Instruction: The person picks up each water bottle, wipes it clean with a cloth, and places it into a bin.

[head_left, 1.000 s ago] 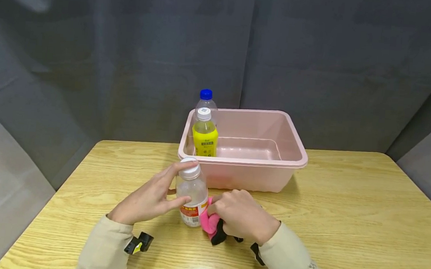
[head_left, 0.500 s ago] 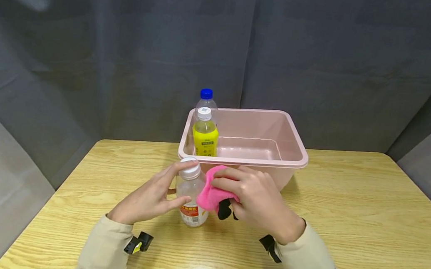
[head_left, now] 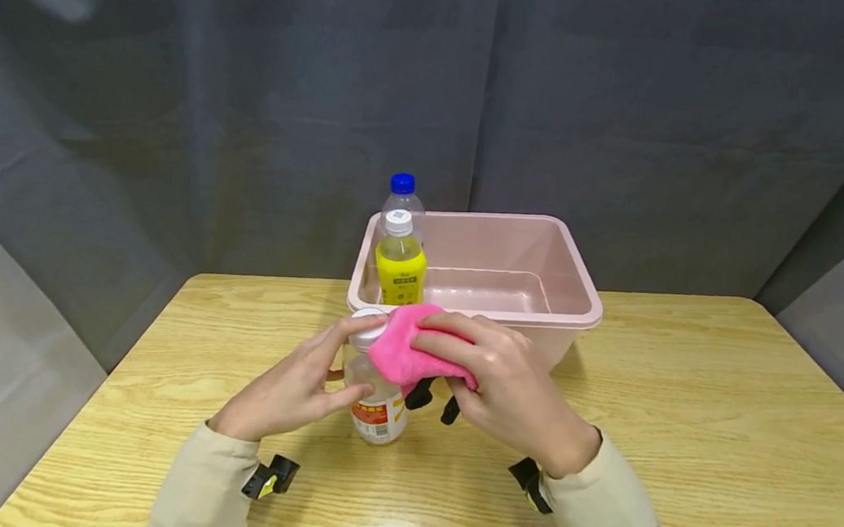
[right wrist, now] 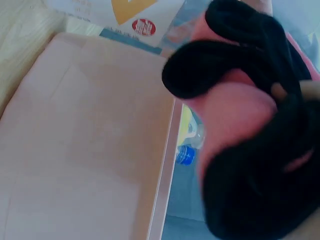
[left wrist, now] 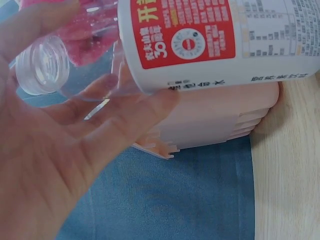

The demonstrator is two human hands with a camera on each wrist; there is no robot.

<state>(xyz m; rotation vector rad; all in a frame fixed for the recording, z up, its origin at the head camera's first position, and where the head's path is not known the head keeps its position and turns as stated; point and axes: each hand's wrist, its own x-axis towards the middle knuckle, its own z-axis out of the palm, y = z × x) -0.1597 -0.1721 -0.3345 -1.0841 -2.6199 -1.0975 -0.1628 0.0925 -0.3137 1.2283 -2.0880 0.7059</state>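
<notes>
A clear plastic bottle (head_left: 378, 418) with a pale top and a red and white label stands upright on the table. My left hand (head_left: 295, 393) holds it from the left, thumb at its near side and a finger up by the top. In the left wrist view the label (left wrist: 185, 32) faces the camera. My right hand (head_left: 509, 384) grips a pink cloth (head_left: 404, 352) with black edging against the bottle's upper right side. Part of the neck is hidden behind the cloth. Loose black edging (right wrist: 240, 190) hangs in folds in the right wrist view.
A pale pink plastic basin (head_left: 477, 314) stands just behind the hands. At its left end are a yellow-labelled bottle (head_left: 400, 278) with a white cap and a clear bottle with a blue cap (head_left: 402, 184). Dark curtain (head_left: 329, 126) lines the back of the wooden table (head_left: 712, 431).
My right hand has lifted the pink cloth from low beside the bottle up to its shoulder and neck, then slightly left. The left hand and bottle have stayed nearly still.
</notes>
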